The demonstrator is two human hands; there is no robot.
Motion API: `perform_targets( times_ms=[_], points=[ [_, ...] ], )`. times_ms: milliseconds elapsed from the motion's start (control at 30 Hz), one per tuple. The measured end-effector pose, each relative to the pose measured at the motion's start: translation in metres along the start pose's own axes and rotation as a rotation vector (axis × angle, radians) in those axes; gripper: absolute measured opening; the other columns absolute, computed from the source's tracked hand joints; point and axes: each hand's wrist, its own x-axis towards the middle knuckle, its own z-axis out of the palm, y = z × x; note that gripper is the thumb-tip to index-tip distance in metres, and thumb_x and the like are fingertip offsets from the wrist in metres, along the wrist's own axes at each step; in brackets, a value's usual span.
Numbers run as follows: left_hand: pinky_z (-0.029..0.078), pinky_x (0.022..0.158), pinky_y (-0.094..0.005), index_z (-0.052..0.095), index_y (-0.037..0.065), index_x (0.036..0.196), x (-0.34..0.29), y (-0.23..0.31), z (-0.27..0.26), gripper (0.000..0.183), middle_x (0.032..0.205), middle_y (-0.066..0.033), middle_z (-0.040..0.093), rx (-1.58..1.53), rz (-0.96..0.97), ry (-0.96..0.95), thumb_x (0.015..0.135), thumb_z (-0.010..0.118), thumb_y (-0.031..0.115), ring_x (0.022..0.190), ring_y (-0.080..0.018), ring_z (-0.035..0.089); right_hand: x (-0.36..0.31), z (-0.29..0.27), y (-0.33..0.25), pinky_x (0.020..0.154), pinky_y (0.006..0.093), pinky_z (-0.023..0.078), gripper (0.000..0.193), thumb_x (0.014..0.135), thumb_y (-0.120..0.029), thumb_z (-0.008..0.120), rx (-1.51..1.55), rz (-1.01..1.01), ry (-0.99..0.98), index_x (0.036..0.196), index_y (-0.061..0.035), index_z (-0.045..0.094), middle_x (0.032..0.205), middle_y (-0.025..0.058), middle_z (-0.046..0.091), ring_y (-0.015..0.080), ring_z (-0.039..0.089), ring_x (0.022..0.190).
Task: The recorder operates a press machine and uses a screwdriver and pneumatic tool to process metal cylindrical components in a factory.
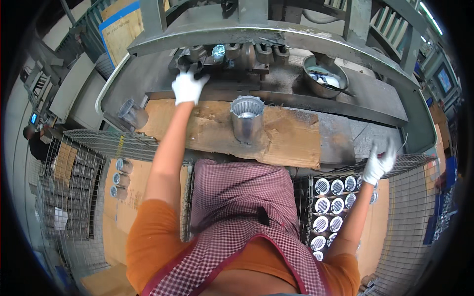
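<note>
My left hand (189, 89), in a white glove, reaches to the machine at the back with its thumb spread wide. Its fingertips are at a dark round part (184, 63); whether they touch it I cannot tell. My right hand (379, 165), also gloved in white, is raised at the far right with fingers apart and nothing in it, slightly blurred. Between the hands, a ribbed silver metal cup (248, 123) stands upright on a worn cardboard sheet (291, 138). Another metal cup (133, 114) stands tilted at the cardboard's left end.
Rows of round metal parts (337, 204) fill part of the right wire basket (410, 207). The left wire basket (74, 187) has a few cups (116, 178) on cardboard. A metal pan (323, 86) with pale liquid sits at the back right, beneath a heavy machine frame (247, 37).
</note>
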Motion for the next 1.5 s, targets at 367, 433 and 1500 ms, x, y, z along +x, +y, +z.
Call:
perform_targets(
  times_ms=[367,433,1500],
  points=[
    [0.051,0.091,-0.0387,0.059,0.011,0.117,-0.123,0.134,-0.031,0.07,0.117,-0.0131,0.06,-0.654,0.218,-0.448,0.055,0.085,0.031,0.104,-0.0295,0.062,-0.037,0.001,0.035,0.075,0.0292,0.047,0.054,0.092,-0.037,0.063,0.52,0.603,-0.016,0.131,-0.0025,0.051,0.101,0.0058,0.062,0.0147,0.056,0.082],
    [0.052,0.089,-0.0387,0.065,0.014,0.107,-0.127,0.139,-0.009,0.057,0.117,-0.0116,0.061,-0.522,0.633,-0.139,0.056,0.083,0.034,0.102,-0.0314,0.062,-0.034,-0.027,-0.001,0.055,0.0229,0.038,0.039,0.096,-0.037,0.056,0.907,0.599,-0.361,0.122,-0.0079,0.055,0.078,-0.0038,0.052,0.005,0.044,0.063],
    [0.044,0.082,-0.0478,0.052,0.019,0.106,-0.165,0.115,0.026,0.07,0.118,-0.0165,0.051,-0.606,0.861,0.308,0.047,0.088,0.032,0.105,-0.037,0.053,-0.063,-0.042,-0.165,0.073,0.0458,0.049,0.067,0.085,-0.067,0.051,0.328,0.106,-1.278,0.098,-0.0019,0.055,0.083,0.0236,0.066,0.0401,0.064,0.082]
  ],
)
